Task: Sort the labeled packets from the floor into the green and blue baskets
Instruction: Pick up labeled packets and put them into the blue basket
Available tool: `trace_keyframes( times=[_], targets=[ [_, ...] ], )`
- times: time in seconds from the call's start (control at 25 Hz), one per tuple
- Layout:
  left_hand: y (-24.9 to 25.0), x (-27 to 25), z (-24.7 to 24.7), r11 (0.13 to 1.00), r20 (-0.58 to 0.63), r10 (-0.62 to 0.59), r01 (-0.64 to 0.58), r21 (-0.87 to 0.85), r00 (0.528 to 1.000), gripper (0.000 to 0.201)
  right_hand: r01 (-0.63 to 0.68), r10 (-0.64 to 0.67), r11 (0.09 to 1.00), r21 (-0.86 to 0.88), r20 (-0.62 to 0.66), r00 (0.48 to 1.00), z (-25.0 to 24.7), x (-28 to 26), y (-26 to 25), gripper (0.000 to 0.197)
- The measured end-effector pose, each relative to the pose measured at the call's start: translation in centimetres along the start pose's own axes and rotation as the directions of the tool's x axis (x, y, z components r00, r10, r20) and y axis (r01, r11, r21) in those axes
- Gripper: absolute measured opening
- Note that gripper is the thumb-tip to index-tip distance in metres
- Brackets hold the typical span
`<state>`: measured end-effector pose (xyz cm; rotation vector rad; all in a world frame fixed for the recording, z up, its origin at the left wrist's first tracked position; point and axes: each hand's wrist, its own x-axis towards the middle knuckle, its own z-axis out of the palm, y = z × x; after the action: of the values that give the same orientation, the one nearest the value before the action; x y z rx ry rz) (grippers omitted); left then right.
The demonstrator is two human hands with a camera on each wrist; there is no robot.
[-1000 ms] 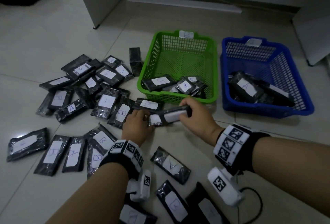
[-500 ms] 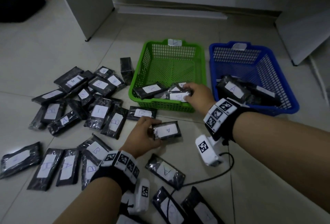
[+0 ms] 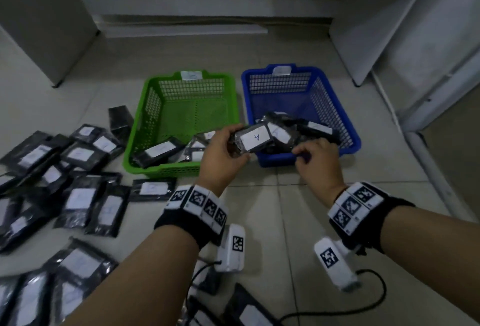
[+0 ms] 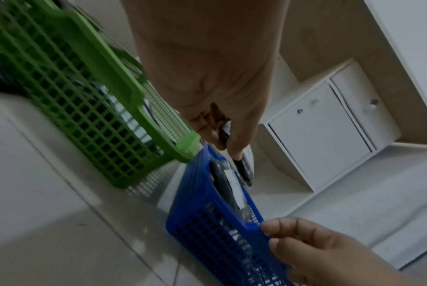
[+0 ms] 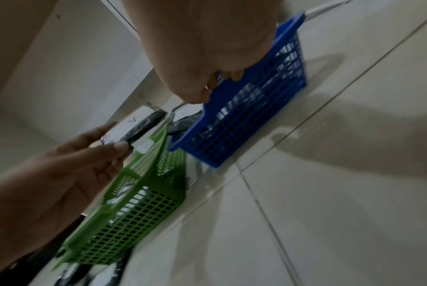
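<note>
Packet marked "A" (image 3: 255, 139), black with a white label, pinched in the left hand (image 3: 223, 154) above the near rim of the blue basket (image 3: 348, 128), over the gap toward the green basket (image 3: 145, 123); thumb on the near edge, fingers curled round the far side, label face-up in the head view. Same packet edge-on in the right wrist view (image 5: 143, 123), clamped between thumb and fingers (image 5: 102, 131). Right hand (image 3: 318, 159) at the blue basket's near rim, fingers curled with tips on or just at the blue plastic (image 5: 229, 75); cannot tell whether the rim is actually gripped, nothing else held. Inside the blue basket, several black packets (image 3: 315, 128) heaped toward the near wall. Left of the blue basket, touching or just beside it, the green basket with a few labelled packets (image 3: 158, 151) at its near end. Farther left of both baskets, loose packets (image 3: 78, 198) scattered over the tiled floor (image 3: 280, 222), more near the forearms. White cabinet (image 4: 322, 135) behind the blue basket.
</note>
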<state>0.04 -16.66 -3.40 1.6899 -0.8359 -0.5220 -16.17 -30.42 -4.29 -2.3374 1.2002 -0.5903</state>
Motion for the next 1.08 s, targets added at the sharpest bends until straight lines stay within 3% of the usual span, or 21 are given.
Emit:
trace_keyframes(
  times=[0.12, 0.2, 0.32, 0.44, 0.52, 0.56, 0.68, 0.76, 0.84, 0.88, 1.0, 1.08],
  targets=[
    [0.3, 2.6, 3.8, 0.996, 0.065, -0.027, 0.022, 0.082, 0.998, 0.062, 0.125, -0.123, 0.989, -0.078, 0.032, 0.992, -1.4, -0.7, 3.1, 0.026],
    [0.3, 4.0, 5.6, 0.974, 0.089, -0.014, -0.006, 0.226, 0.996, 0.067, 0.201, -0.195, 0.976, -0.079, 0.081, 0.977, -1.8, -1.3, 4.1, 0.031],
    [-0.1, 5.2, 6.5, 0.897, 0.116, -0.017, -0.036, 0.441, 0.993, 0.076, 0.204, -0.193, 0.977, -0.06, 0.15, 0.97, -1.7, -2.3, 4.5, 0.031],
    [-0.3, 3.7, 5.1, 0.853, 0.073, 0.12, -0.14, 0.503, 0.99, 0.056, 0.172, -0.17, 0.985, 0.003, 0.191, 0.967, -1.3, -3.8, 4.4, 0.036],
    [-1.0, 1.0, 3.0, 0.858, 0.052, 0.235, -0.232, 0.458, 0.971, 0.035, 0.199, -0.204, 0.979, 0.044, 0.225, 0.953, -0.8, -5.4, 3.8, 0.035],
    [-1.7, -0.9, 1.8, 0.867, 0.073, 0.231, -0.239, 0.437, 0.97, 0.027, 0.206, -0.216, 0.976, 0.066, 0.271, 0.938, -0.4, -6.7, 3.3, 0.033],
    [-4.3, -7.3, -2.1, 0.892, 0.27, -0.025, -0.101, 0.442, 0.963, 0.019, 0.206, -0.25, 0.968, 0.144, 0.488, 0.836, 0.9, -10.9, 1.2, 0.028],
    [-5.9, -11.0, -4.6, 0.866, 0.385, -0.17, -0.049, 0.498, 0.907, 0.019, 0.18, -0.231, 0.973, 0.147, 0.688, 0.688, 1.4, -13.5, -0.6, 0.024],
    [-7.3, -13.6, -6.8, 0.853, 0.421, -0.243, -0.014, 0.521, 0.874, 0.039, 0.218, -0.196, 0.972, 0.092, 0.83, 0.523, 2.0, -15.7, -2.3, 0.031],
    [-7.9, -14.8, -7.6, 0.834, 0.434, -0.266, -0.02, 0.552, 0.861, 0.05, 0.261, -0.175, 0.964, 0.053, 0.866, 0.468, 2.2, -16.8, -3.0, 0.042],
    [-9.5, -16.7, -8.6, 0.748, 0.462, -0.287, -0.105, 0.655, 0.839, 0.069, 0.431, -0.114, 0.899, -0.083, 0.905, 0.411, 3.0, -18.9, -4.0, 0.069],
    [-9.6, -17.0, -8.6, 0.758, 0.423, -0.282, -0.07, 0.648, 0.861, 0.066, 0.52, -0.102, 0.845, -0.128, 0.915, 0.39, 3.4, -19.7, -3.9, 0.064]
  ],
)
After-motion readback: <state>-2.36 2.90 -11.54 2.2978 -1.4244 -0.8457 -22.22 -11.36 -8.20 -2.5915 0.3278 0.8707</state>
